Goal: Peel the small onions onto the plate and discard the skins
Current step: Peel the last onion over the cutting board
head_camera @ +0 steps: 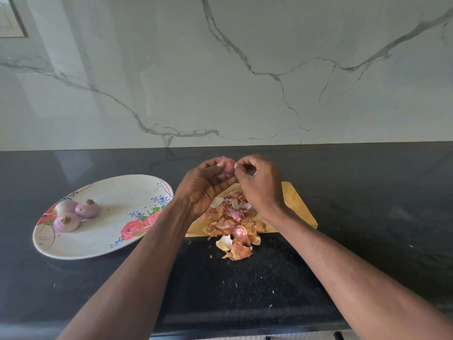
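Observation:
My left hand [204,186] holds a small pink onion [228,166] above the wooden cutting board [297,207]. My right hand [259,182] pinches at the onion's right side with thumb and forefinger. A heap of onion skins [232,217] covers the board and spills onto the counter in front of it. One pink onion [239,231] lies among the skins. Three peeled onions [87,209] sit together at the left of the flowered oval plate [117,239].
The black stone counter [367,197] runs left to right, with a marble-patterned wall [245,69] behind it. Loose skin pieces [236,250] and small flakes lie on the counter near the board's front edge. The counter's front edge is close below my forearms.

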